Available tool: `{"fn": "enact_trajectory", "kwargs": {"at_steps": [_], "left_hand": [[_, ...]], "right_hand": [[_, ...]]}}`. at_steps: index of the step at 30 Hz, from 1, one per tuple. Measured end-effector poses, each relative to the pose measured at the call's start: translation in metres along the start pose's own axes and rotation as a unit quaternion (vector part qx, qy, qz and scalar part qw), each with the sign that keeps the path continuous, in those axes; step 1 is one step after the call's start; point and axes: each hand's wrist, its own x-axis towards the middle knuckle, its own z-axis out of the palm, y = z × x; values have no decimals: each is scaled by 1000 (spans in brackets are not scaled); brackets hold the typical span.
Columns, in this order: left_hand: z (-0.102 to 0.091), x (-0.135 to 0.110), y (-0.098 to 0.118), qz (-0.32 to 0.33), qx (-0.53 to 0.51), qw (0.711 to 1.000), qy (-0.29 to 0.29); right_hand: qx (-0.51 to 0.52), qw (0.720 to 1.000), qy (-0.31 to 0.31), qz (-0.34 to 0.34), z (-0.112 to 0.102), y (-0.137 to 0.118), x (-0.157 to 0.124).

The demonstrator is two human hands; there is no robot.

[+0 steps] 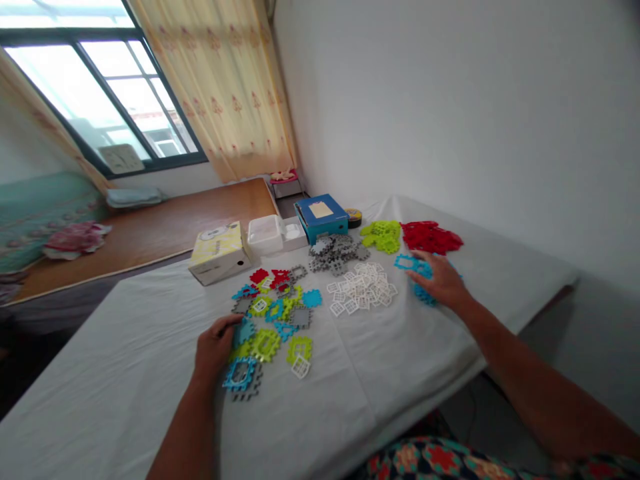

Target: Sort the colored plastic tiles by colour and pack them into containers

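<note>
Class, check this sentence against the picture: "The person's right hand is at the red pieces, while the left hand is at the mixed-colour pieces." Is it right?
Not quite. The head view shows the right hand at the blue pieces; the red pieces lie beyond it. The left hand is at the mixed-colour pieces, as stated.

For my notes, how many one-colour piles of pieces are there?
5: grey pile before the blue box; white pile nearer; lime pile and red pile near the wall; blue pile under the right hand. Others may be hidden.
</note>
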Motion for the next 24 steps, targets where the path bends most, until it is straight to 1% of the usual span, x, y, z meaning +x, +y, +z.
{"fn": "enact_trajectory", "kwargs": {"at_steps": [2,4,6,8,10,12,13,15,17,19,21,24], "left_hand": [[1,1,-2,2,8,1000,-1],[1,2,-4,8,10,1000,-2],[2,3,-6,16,11,1000,-4],[2,2,-5,21,13,1000,-5],[3,0,-2,22,15,1000,-2],[3,-3,3,22,11,1000,4],[3,-4,5,25,7,1000,7],[4,-7,8,34,-8,999,11],[5,-8,9,42,-24,999,23],[6,-9,8,48,-38,998,33],[7,-9,8,48,-46,997,39],[8,-9,7,46,-53,997,38]], "right_hand": [[-62,996,20,53,-13,37,-9],[-90,993,11,75,-20,60,-17],[-96,993,-1,71,-24,69,-22],[-90,995,10,47,-24,61,-21],[-66,997,34,7,-21,36,-16],[-18,998,29,-44,-16,-3,-11],[13,997,8,-75,-12,-26,-9],[77,984,-61,-151,-1,-74,-8],[129,954,-138,-231,15,-118,-8],[151,925,-201,-287,36,-154,-8],[134,910,-245,-306,60,-180,-7],[79,911,-281,-291,94,-202,-6]]}}
